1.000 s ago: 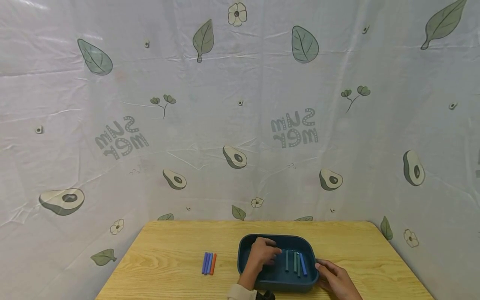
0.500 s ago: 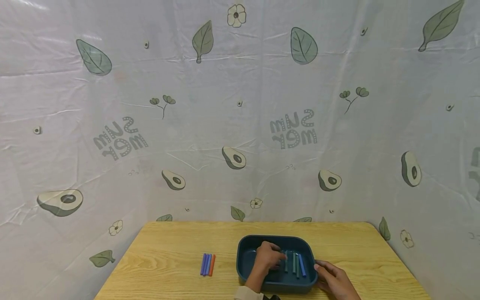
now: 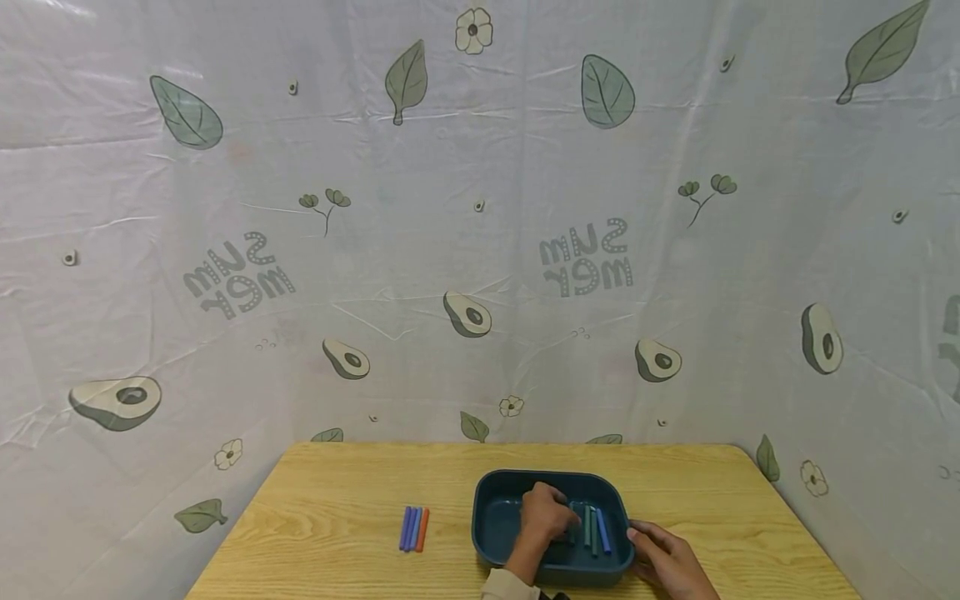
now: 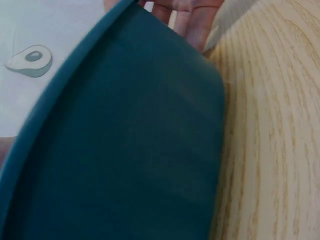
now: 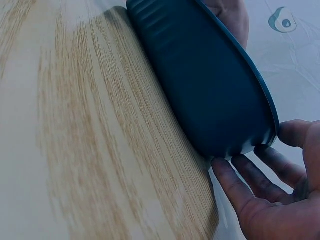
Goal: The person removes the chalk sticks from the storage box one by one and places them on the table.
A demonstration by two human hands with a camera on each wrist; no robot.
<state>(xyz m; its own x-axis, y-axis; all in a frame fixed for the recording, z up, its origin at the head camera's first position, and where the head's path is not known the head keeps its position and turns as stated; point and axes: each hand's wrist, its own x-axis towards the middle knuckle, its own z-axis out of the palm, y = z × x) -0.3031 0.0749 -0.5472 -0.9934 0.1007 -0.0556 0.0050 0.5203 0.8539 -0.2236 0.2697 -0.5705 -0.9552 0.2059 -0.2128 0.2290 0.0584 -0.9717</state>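
A dark blue tray (image 3: pixel 480 542) with rounded corners stands on the table. My left hand (image 3: pixel 543 512) reaches down inside it, its fingers curled over the leftmost green stick (image 3: pixel 570 535), which they partly hide; I cannot tell if they pinch it. Just right of those fingers lie two more green sticks (image 3: pixel 587 527) and a blue stick (image 3: pixel 603 532). At the tray's right end, my right hand (image 3: pixel 671 560) holds the side. The right wrist view shows its thumb (image 5: pixel 295 134) at the rim and its fingertips against the outer wall (image 5: pixel 210 95).
Left of the tray, several purple and blue sticks (image 3: pixel 410 529) and an orange stick (image 3: pixel 423 530) lie in a row on the wooden table (image 3: pixel 337 500). A pale sheet (image 3: pixel 480 250) printed with leaves and avocados hangs behind the table.
My left hand has moved right inside the tray, from its left half to over the leftmost green stick. The right hand has kept its hold on the tray's end.
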